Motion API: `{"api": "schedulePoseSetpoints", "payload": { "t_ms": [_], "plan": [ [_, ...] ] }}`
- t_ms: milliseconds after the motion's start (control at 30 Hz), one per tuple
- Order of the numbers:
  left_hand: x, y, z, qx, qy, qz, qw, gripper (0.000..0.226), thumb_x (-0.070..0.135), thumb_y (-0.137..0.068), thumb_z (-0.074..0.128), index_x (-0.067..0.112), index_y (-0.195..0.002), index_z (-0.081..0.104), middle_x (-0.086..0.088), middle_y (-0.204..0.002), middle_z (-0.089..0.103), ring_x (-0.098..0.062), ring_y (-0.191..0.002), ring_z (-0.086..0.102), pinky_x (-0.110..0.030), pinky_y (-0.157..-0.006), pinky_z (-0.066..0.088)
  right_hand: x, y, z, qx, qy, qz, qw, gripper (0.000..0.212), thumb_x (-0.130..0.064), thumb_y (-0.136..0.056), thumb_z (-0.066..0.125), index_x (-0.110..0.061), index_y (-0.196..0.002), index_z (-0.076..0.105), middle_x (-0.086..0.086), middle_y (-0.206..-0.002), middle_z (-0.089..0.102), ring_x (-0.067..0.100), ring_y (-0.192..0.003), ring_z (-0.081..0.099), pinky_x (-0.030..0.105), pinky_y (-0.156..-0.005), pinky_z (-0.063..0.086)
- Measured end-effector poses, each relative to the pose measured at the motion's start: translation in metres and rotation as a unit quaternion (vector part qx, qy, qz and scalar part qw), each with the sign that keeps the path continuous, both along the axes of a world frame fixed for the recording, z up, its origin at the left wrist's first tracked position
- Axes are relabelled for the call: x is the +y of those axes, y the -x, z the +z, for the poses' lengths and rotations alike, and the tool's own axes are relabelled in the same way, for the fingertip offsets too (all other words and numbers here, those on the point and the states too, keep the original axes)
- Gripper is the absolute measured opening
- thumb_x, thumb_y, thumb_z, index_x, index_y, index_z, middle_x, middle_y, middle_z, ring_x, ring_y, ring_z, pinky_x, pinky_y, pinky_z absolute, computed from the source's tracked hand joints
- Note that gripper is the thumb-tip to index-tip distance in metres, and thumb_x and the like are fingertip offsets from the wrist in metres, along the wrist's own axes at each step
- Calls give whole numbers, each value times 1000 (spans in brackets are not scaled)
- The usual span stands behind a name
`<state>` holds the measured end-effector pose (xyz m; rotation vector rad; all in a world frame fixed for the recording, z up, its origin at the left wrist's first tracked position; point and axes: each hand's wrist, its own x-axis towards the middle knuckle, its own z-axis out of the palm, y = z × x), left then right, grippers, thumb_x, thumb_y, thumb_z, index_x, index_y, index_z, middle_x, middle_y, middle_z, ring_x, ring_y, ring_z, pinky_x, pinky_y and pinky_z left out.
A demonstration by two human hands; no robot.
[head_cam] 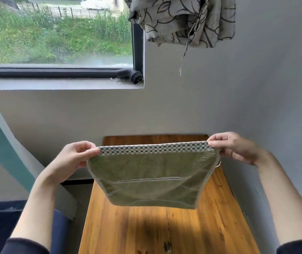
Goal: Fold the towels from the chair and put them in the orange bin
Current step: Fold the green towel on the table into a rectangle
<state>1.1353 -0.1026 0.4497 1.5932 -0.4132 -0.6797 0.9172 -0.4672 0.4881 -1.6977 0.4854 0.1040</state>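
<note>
A green towel (152, 178) with a checked band along its top edge hangs in the air above the wooden table (146, 231). It is doubled over, its lower fold hanging free above the tabletop. My left hand (73, 158) pinches the towel's top left corner. My right hand (236, 147) pinches the top right corner, and the top edge is stretched taut between them. No orange bin is in view.
A chair with a pale teal frame (3, 149) and a dark blue seat (1, 222) stands left of the table. The grey wall runs close along the table's far and right sides. A window (55, 33) and a knotted curtain (183, 21) are above.
</note>
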Motion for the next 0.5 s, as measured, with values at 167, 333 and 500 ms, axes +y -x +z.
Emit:
{"api": "schedulePoseSetpoints", "payload": {
  "t_ms": [167,333,500],
  "plan": [
    [10,10,-40,93,-95,-95,987,70,52,-29,91,8,-73,58,0,-62,57,-3,-51,51,-14,-42,43,-5,13,-45,132,-62,76,986,45,-40,-48,88,-10,-77,72,10,-79,67,15,-71,63,23,-60,54],
    [-3,-3,-107,115,-155,-76,978,42,43,-57,85,15,-73,58,4,-66,59,-4,-61,52,-13,-49,44,-8,-17,-122,231,-20,11,973,12,-17,-88,62,-5,-91,67,5,-69,57,9,-61,48,28,-69,42],
    [-40,-39,-195,70,-206,3,976,14,15,-84,66,11,-75,57,9,-64,63,1,-61,60,-14,-51,48,-10,-65,-205,227,56,-81,969,9,-7,-92,56,-8,-86,63,3,-75,63,12,-66,55,20,-57,45]
  ]
}}
